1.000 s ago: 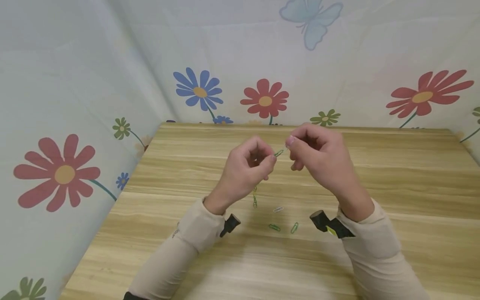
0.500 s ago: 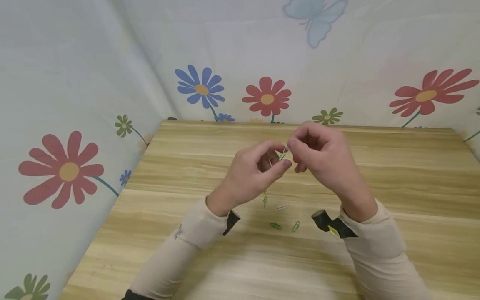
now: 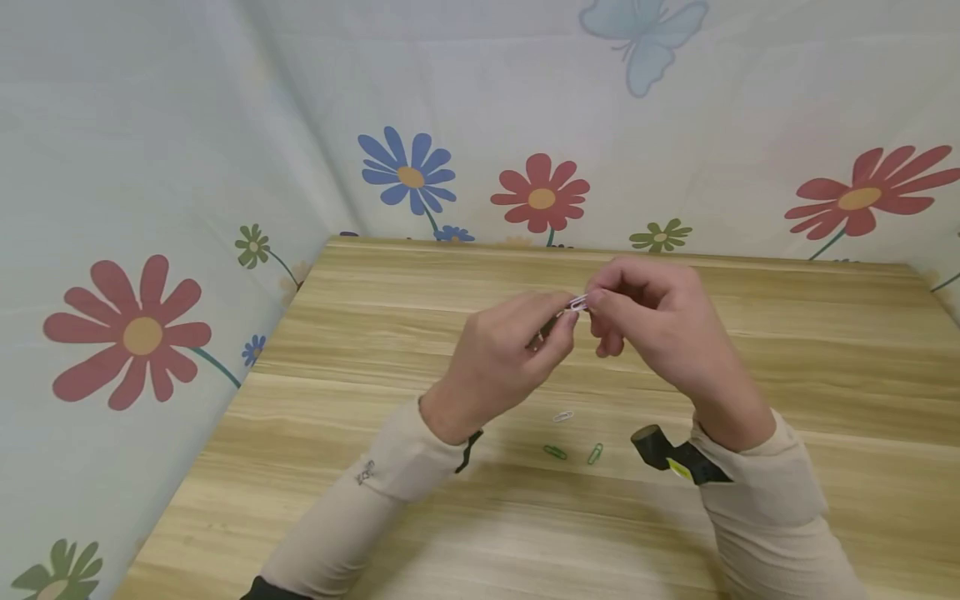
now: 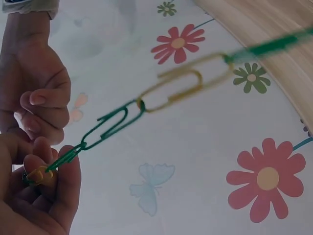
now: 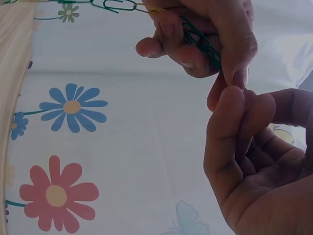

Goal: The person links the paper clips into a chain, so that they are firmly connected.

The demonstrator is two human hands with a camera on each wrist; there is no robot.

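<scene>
A white paper clip [image 3: 578, 303] spans the fingertips of both hands above the table. My right hand [image 3: 660, 325] pinches its right end between thumb and index finger. At its left end are the thumb and index finger of my left hand [image 3: 501, 354], which also grips a chain of linked paper clips. In the left wrist view, a green clip [image 4: 111, 125] and a yellow clip [image 4: 186, 83] of that chain stretch away from the left hand. More green links [image 5: 201, 44] run across the left palm in the right wrist view. The joint between white clip and chain is hidden by fingers.
On the wooden table [image 3: 360, 333], below the hands, lie a loose white paper clip [image 3: 562, 416] and two green ones, a left green clip [image 3: 555, 452] and a right green clip [image 3: 595, 453]. A flower-printed cloth [image 3: 465, 100] stands behind and to the left.
My left hand has moved right, its fingers spreading and then closing by the white clip at the right fingertips. The chain that hung below the left hand is out of sight in the head view.
</scene>
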